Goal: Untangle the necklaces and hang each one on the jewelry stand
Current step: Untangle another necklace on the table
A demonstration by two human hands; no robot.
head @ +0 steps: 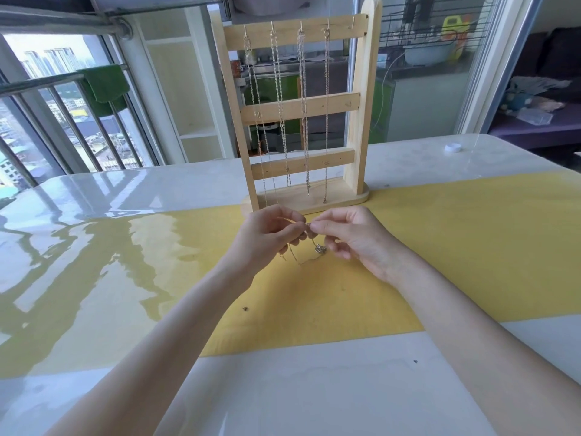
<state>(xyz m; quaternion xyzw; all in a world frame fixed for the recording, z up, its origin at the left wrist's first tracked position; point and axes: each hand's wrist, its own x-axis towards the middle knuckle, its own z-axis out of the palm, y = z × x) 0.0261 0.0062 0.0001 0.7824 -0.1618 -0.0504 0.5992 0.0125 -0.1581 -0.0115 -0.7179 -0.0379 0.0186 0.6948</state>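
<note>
Four chains (pixel 278 99) already hang from the top-bar hooks of the stand (pixel 361 114); the fifth hook (pixel 352 24), at the right, looks bare. The left hand (pixel 267 237) and right hand (pixel 352 237), close together just above the surface (pixel 440 247), each pinch the last necklace (pixel 317 248). By my reading, only freeing and hanging this one is left

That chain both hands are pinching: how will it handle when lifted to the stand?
Likely floppy: the chain sags in loose loops below the left hand and right hand. Probably very light, since fingertip pinches carry it. Apt to snag or swing: a small pendant dangles from it, and four chains already hang close together on the stand.
</note>
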